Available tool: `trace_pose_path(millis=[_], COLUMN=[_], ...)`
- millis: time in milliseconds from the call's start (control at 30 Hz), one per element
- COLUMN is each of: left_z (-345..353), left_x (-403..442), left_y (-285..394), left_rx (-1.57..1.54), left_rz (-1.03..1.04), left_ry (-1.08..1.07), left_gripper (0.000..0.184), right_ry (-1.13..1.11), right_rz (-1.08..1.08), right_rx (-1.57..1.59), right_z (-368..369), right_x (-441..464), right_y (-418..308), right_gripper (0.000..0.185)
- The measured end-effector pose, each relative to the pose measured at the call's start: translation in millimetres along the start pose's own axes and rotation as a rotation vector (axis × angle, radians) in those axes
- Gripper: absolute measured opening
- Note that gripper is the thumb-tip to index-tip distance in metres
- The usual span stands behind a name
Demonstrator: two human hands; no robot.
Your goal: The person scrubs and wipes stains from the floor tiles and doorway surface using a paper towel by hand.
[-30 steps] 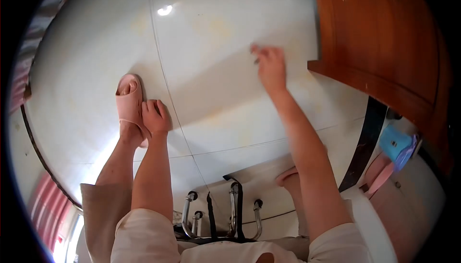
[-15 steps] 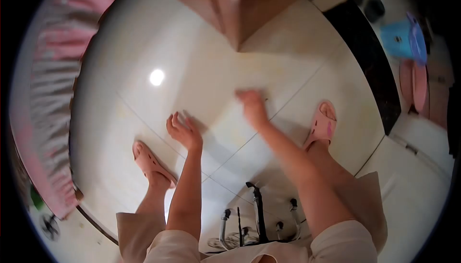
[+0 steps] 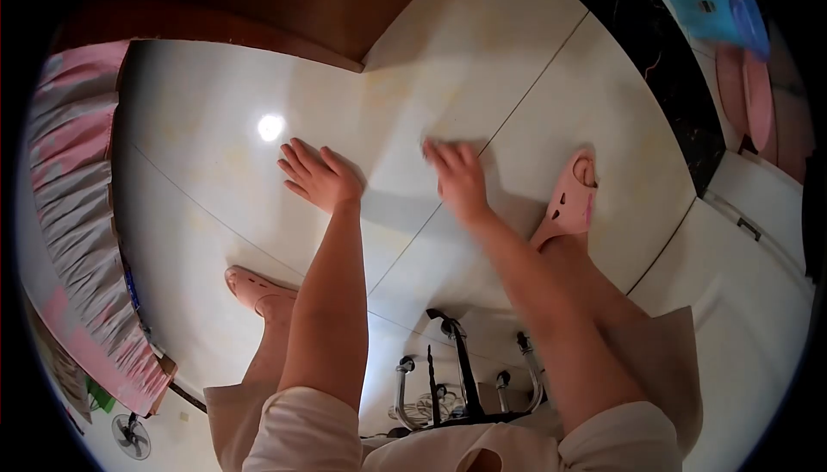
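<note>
My left hand (image 3: 322, 181) is open, palm down with fingers spread, over the pale tiled floor (image 3: 215, 188); it holds nothing I can see. To its right, my right hand (image 3: 458, 181) is bent with its fingers drawn together and pointing down toward the floor. A small dark spot shows at its fingertips, too small and blurred to name. Both hands are between my feet, which wear pink slippers (image 3: 257, 288).
A brown wooden piece of furniture (image 3: 345, 7) stands ahead. A bed with a ruffled pink and grey skirt (image 3: 73, 188) is on the left. Black stone edging (image 3: 663, 67), a blue bucket (image 3: 708, 7) and a pink basin (image 3: 751, 97) are on the right. Below me are metal chair legs (image 3: 465, 369).
The view has shifted, and the wooden furniture now spreads across the upper left. My left hand has reached forward and flattened out. My right hand's fingers have stretched a little from a tighter curl.
</note>
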State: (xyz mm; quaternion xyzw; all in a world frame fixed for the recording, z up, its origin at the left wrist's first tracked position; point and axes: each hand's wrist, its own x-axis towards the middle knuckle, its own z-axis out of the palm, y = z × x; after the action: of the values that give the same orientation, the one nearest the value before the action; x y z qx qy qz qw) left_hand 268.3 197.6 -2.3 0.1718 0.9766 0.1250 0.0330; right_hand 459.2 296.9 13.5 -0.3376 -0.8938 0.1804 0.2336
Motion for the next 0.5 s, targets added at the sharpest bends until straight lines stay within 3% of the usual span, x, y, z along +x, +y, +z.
trace_pose_path(millis=[67,133,200,300,400,500], left_z=[1.4,2.7,4.8,2.3,-0.7,0.9], left_x=[0.1,-1.6,-2.1,-1.0,-1.8,-12.0], left_y=[-1.8,-4.4,-4.7,-5.1,-3.9,-18.9], left_rx=[-0.008,-0.005,0.0,-0.016,-0.024,-0.494], left_rz=[0.0,0.007,0.016,0.026,0.027,0.198], left_ry=[-0.006,-0.019,0.012,0.011,0.001,-0.112], left_gripper=[0.06,0.06,0.059,0.059,0.059,0.063], right_ry=[-0.111,-0.142,0.046,0.129,0.014,-0.016], right_rz=[-0.073,-0.044,0.217,0.334,0.282,0.251], right_rx=[0.092,-0.011,-0.146,-0.162,0.089,0.195], right_z=[-10.3,-20.2,-39.7,-18.0,-8.3,-32.4], right_x=[1.6,28.3,58.5,37.2,-2.9,-30.7], right_y=[18.3,63.5,86.8,57.0,9.6,-27.1], right_gripper=[0.041,0.041,0.041,0.043,0.047,0.041])
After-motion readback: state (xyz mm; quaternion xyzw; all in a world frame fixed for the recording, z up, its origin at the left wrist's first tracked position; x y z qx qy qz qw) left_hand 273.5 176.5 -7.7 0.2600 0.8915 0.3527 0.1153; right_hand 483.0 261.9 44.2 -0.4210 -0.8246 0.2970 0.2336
